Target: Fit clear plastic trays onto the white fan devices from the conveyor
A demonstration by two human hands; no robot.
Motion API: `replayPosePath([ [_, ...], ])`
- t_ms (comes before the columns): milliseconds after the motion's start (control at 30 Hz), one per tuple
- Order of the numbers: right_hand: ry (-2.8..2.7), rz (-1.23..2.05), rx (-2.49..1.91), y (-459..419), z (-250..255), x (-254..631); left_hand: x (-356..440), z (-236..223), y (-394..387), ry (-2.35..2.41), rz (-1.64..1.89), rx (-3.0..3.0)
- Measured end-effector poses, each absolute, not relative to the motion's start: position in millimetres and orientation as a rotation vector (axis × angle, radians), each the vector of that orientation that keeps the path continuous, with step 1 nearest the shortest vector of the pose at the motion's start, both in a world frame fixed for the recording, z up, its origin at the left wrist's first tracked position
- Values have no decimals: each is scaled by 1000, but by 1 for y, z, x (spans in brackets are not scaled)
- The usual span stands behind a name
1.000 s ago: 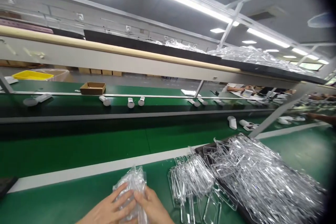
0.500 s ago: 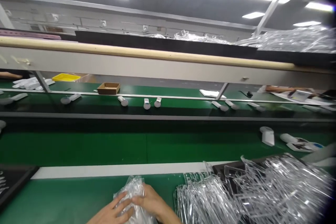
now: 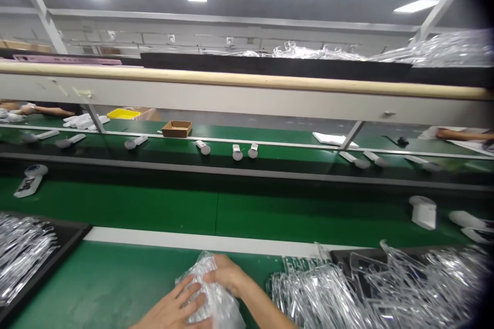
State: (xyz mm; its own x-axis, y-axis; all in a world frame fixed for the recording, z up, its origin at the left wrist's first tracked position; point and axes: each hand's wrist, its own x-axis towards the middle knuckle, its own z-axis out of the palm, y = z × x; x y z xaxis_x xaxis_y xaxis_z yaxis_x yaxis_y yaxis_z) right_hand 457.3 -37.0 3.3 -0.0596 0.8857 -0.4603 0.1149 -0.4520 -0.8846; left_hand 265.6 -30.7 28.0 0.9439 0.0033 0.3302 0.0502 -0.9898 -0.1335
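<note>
At the bottom middle, a crumpled clear plastic bag (image 3: 222, 306) lies on the green bench (image 3: 127, 277); its contents cannot be made out. My left hand (image 3: 177, 311) rests on the bag's left side with the fingers spread. My right hand (image 3: 227, 275) grips the upper right of the bag, thumb on top and fingers curled behind it. Just right of that hand is a heap of clear plastic bent pieces (image 3: 320, 293), partly on a black tray (image 3: 339, 256).
Another black tray (image 3: 73, 239) with clear pieces stands at left. White handheld devices (image 3: 423, 212) lie on the green belt (image 3: 154, 211) ahead; more sit on the line behind. A shelf with a wooden rail (image 3: 247, 79) crosses above. Other people's arms (image 3: 463, 134) show at the far sides.
The view has swung left, bringing more of the left tray and its clear pieces into sight. Both hands stay on the bag, and more of the bag shows between them.
</note>
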Motion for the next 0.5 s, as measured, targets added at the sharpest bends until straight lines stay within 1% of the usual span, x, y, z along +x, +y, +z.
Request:
replayPosePath([
  [300,-1260,999,-1938,-46,19,421,252,-2,-31,-142,-766,-2681],
  [367,-1261,917,-1958,-50,21,415,245,-14,-35,-276,-786,-2667],
  [500,-1210,759,-1931,-67,24,417,224,-40,-41,-796,-779,-2702],
])
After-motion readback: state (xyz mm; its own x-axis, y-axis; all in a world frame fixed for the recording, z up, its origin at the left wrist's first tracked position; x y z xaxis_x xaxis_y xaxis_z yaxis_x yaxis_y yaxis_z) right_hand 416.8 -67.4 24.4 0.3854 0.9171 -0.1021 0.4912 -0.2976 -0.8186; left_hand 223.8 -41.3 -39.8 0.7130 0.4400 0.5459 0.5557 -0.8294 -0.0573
